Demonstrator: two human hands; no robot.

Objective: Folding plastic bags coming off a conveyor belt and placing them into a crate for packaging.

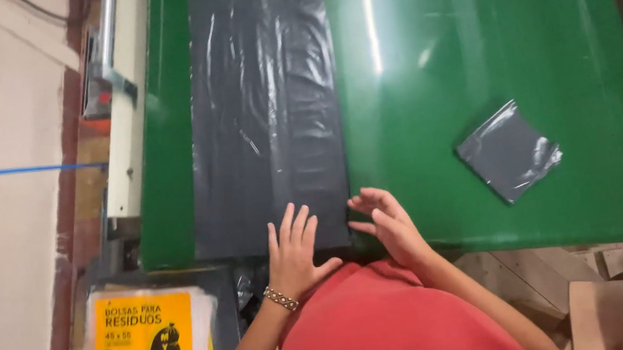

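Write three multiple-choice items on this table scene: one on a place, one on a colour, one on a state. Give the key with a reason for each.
1. Where does the small folded bag lie?
A. on the long bag
B. on the table, to the right of the long bag
C. on the floor

2. What colour is the table?
A. green
B. white
C. blue

3. How does the left hand meet the long dark plastic bag?
A. clenched around a bunched corner
B. flat, fingers spread, on its near end
C. raised well clear of it

Key: B, the folded bag sits apart on the bare green top; A, the glossy surface is green all over; B, the palm rests open on the near end, while the right hand curls at that end's right corner.
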